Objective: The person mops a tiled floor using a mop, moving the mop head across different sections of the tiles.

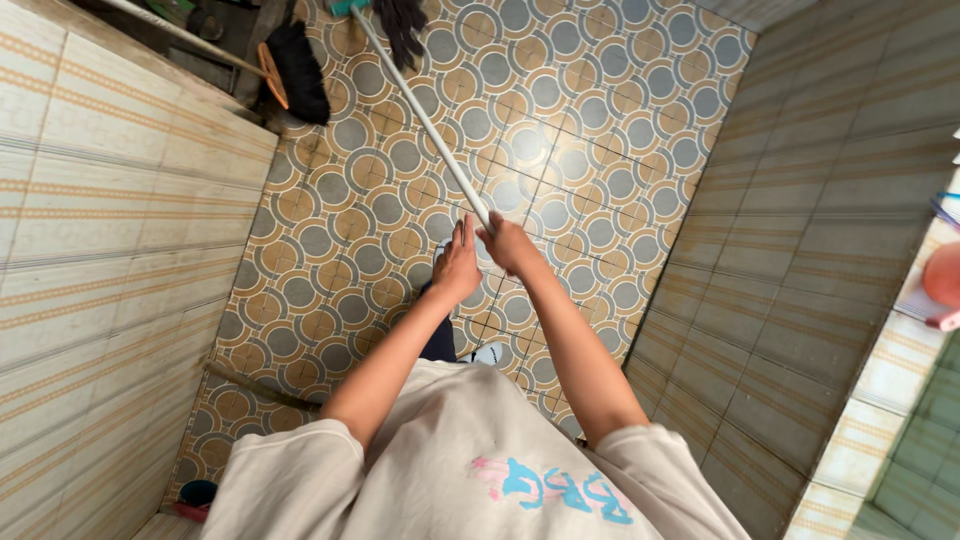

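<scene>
- Looking straight down a narrow tiled passage, the person stands with both arms stretched forward over a floor (560, 150) of grey-and-tan circle-pattern tiles.
- The right hand (508, 245) is closed around the lower end of a long white mop handle (425, 120), gripping it firmly.
- The left hand (457, 265) sits just beside it with fingers extended; it seems to rest against the handle's end rather than wrap it, though the exact contact is hard to tell.
- The handle runs diagonally away from the hands to the dark stringy mop head (402, 25), which lies on the floor at the far end of the passage, near the top edge of the view.
- A dark broom head (298, 70) with an orange back rests at the far left, beside the end of the pale striped wall (100, 230); it is apart from the mop head.
- A second tiled wall (800, 230) closes in on the right, so the working lane is tight.
- To do the stroke well, I would judge: close the left hand fully on the handle, keep the two hands a little apart for leverage, and keep the mop head flat on the tiles.
- Steering the stroke along the middle of the floor should keep the handle off both walls and away from the broom.
- The person's feet are just below the hands, so a pull straight back needs care.
</scene>
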